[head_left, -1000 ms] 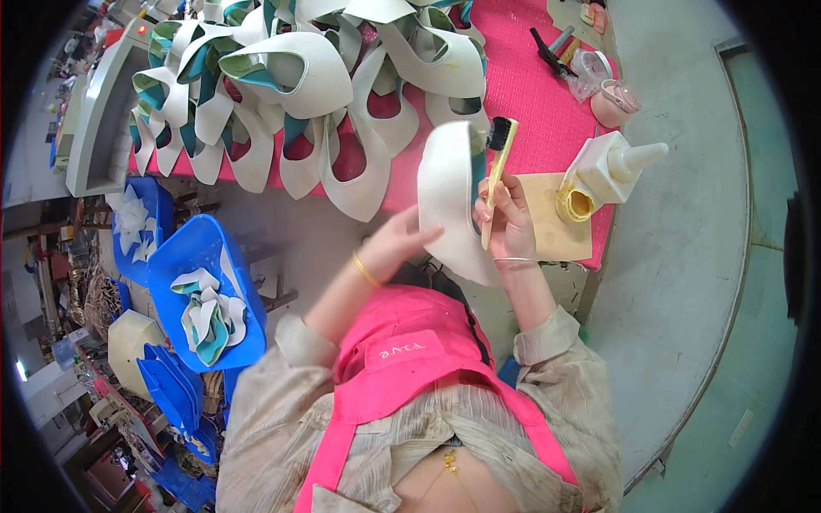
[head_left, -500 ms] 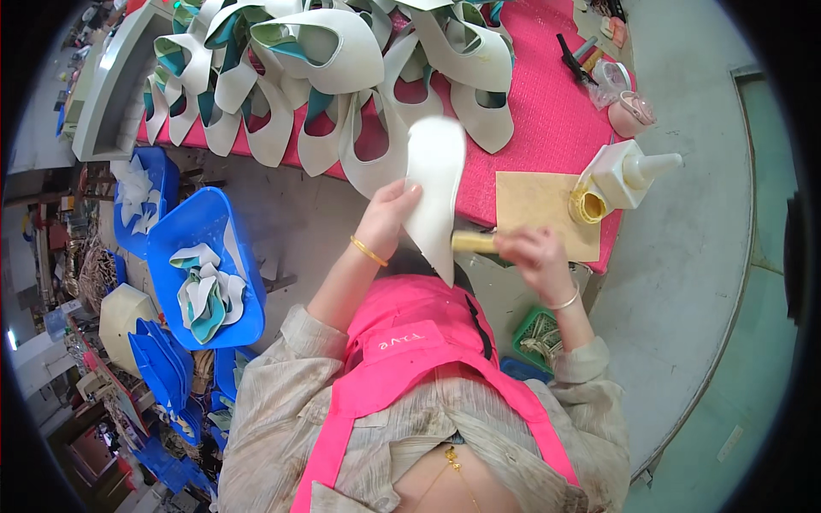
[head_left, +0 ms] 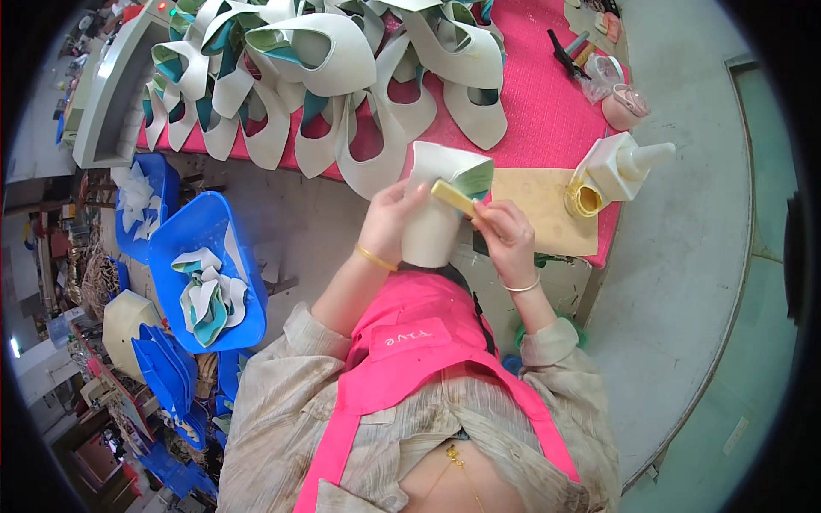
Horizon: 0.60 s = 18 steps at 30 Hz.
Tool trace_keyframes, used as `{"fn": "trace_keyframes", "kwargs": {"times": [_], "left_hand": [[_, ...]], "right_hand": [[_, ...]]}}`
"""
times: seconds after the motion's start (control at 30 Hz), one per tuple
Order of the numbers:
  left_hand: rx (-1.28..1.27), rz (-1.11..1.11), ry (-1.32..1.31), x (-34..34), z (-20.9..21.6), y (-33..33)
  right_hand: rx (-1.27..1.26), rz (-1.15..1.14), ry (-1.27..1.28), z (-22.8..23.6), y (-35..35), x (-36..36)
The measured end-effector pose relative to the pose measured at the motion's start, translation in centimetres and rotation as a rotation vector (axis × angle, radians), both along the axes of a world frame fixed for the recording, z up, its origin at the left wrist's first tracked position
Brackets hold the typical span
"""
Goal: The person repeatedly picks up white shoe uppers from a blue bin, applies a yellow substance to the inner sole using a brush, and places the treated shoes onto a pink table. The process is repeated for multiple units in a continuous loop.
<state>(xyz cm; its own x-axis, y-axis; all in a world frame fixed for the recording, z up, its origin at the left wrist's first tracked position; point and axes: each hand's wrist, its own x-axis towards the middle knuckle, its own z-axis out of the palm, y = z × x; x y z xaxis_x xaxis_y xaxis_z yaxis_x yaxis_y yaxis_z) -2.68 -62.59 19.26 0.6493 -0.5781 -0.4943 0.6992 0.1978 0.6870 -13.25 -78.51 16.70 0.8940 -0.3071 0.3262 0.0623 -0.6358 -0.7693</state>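
Observation:
In front of my apron, my left hand (head_left: 389, 224) grips a white shoe upper (head_left: 432, 238) by its left side. The top of the piece is folded over, and a green lining (head_left: 475, 181) shows at its upper right. Pinched in my right hand (head_left: 506, 235) is a short, flat yellow stick (head_left: 453, 197), whose far end lies against or just over the upper. Many similar white uppers (head_left: 316, 51) with teal linings lie spread on the pink-covered table (head_left: 539, 103) ahead of me.
On the table's right sit a tan sheet (head_left: 539, 205), an open jar with yellow rim (head_left: 584, 201), a white squeeze bottle (head_left: 617, 167) and a pink container (head_left: 624, 107). To my left, a blue basket (head_left: 162, 282) holds several white and teal pieces.
The upper has been turned and drawn lower, so its green lining shows. My right hand has moved up and left, bringing the yellow stick to the upper.

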Motion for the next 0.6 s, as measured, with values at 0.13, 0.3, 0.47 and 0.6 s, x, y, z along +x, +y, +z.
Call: {"fn": "trace_keyframes", "kwargs": {"times": [0.13,0.3,0.47,0.6], "left_hand": [[0.015,0.103,0.135,1.4,-0.5,1.0],[-0.056,0.168,0.148,1.4,1.3,1.5],[-0.177,0.153,0.222,1.9,1.5,2.0],[-0.161,0.153,0.179,2.7,1.1,3.1]], "right_hand": [[-0.208,0.044,0.02,-1.4,1.0,-2.4],[0.191,-0.078,-0.112,0.4,1.1,-0.6],[-0.086,0.06,-0.08,0.7,0.7,1.3],[0.111,0.058,-0.045,-1.0,0.0,-0.4]]}}
